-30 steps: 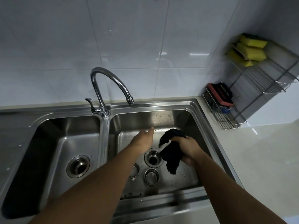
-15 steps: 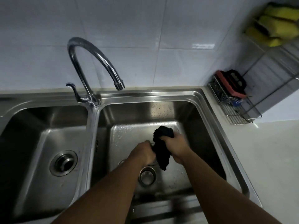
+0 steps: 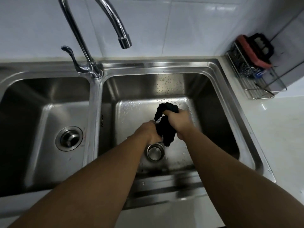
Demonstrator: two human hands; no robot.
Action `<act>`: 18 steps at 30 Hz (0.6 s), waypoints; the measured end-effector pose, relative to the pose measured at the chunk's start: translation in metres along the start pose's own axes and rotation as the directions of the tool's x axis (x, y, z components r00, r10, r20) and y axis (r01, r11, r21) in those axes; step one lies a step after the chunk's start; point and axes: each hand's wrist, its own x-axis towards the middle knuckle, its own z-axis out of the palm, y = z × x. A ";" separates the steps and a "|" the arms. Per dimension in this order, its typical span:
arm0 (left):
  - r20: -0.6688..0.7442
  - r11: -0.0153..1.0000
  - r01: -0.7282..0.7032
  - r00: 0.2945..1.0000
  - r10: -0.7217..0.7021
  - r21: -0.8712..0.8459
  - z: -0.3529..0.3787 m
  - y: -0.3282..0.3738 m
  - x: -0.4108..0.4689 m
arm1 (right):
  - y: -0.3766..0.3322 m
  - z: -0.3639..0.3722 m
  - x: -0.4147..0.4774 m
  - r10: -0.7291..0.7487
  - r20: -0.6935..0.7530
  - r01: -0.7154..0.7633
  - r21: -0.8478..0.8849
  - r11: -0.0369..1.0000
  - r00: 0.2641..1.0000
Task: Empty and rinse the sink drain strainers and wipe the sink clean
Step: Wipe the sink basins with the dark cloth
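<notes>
Right hand (image 3: pixel 178 120) gripping black cloth (image 3: pixel 166 134), left hand (image 3: pixel 150 133) grip hidden

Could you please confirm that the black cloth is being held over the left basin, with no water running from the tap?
Not quite: the right hand grips the black cloth over the right basin, not the left, as the head view shows. No water runs from the tap.

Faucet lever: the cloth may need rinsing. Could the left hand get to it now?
Probably yes: nothing stands between the left hand and the faucet lever, but it appears to grip the black cloth and must let go first.
</notes>
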 end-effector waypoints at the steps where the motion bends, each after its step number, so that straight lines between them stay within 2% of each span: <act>1: 0.025 0.999 0.000 1.000 -0.002 0.054 0.004 -0.003 -0.001 | 0.002 -0.001 0.000 0.003 -0.008 -0.003 -0.001 1.000 1.000; 3: 0.052 0.986 0.005 0.999 -0.014 0.166 0.015 -0.010 -0.001 | 0.005 -0.002 0.000 0.013 -0.022 -0.013 0.009 1.000 1.000; 6: 0.042 0.970 -0.008 0.999 -0.002 0.244 0.030 -0.021 0.000 | 0.011 -0.006 0.000 0.032 -0.043 -0.030 0.031 0.999 0.999; 18: 0.016 0.959 -0.082 0.997 0.081 0.270 0.033 -0.033 -0.002 | 0.027 -0.018 -0.007 0.099 -0.040 -0.097 0.051 0.994 0.994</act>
